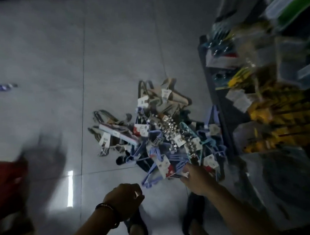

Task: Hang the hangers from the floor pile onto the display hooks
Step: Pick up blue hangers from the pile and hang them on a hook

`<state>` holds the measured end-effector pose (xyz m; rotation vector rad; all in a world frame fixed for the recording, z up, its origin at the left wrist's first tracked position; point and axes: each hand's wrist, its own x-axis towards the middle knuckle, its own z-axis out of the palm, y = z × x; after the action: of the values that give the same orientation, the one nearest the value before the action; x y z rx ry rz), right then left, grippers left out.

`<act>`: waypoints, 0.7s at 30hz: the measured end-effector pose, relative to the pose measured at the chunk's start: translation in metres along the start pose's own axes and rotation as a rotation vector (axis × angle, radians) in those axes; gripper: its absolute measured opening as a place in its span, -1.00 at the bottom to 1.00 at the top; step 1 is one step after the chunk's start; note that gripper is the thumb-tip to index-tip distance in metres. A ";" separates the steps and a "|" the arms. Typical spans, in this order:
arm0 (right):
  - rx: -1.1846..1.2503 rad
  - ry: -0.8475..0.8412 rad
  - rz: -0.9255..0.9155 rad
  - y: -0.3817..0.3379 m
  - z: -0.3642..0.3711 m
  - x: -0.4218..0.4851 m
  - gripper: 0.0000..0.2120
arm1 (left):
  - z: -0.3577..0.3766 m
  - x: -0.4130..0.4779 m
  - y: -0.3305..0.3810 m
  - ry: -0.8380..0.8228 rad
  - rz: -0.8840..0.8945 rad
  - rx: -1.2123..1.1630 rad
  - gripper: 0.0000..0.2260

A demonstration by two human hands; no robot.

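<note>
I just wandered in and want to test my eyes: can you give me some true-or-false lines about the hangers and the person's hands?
1. The hangers lie in a pile on the floor. True.
2. The right hand reaches the pile's far edge. False: it is at the near edge, by the blue hangers.
3. A bracelet is on the left wrist. True.
4. The left hand touches the pile. False: it is apart from it.
5. The shelf stands left of the pile. False: it stands on the right.
</note>
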<state>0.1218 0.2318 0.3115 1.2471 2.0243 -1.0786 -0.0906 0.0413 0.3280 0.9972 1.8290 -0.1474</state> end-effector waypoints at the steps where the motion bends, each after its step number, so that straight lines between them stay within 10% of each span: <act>1: -0.010 -0.024 0.018 0.008 0.019 0.033 -0.73 | 0.014 0.031 -0.014 -0.021 -0.015 -0.023 -0.89; 15: -0.692 -0.021 -0.127 0.133 0.223 0.419 -0.38 | 0.268 0.426 -0.135 0.056 -0.404 -0.389 -0.34; 21: -0.856 0.100 -0.166 0.167 0.257 0.458 -0.52 | 0.323 0.466 -0.154 0.022 -0.427 -0.370 -0.70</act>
<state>0.0784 0.2792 -0.2358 0.6904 2.2996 -0.1280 -0.0380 0.0395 -0.2570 0.3475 1.9769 -0.0519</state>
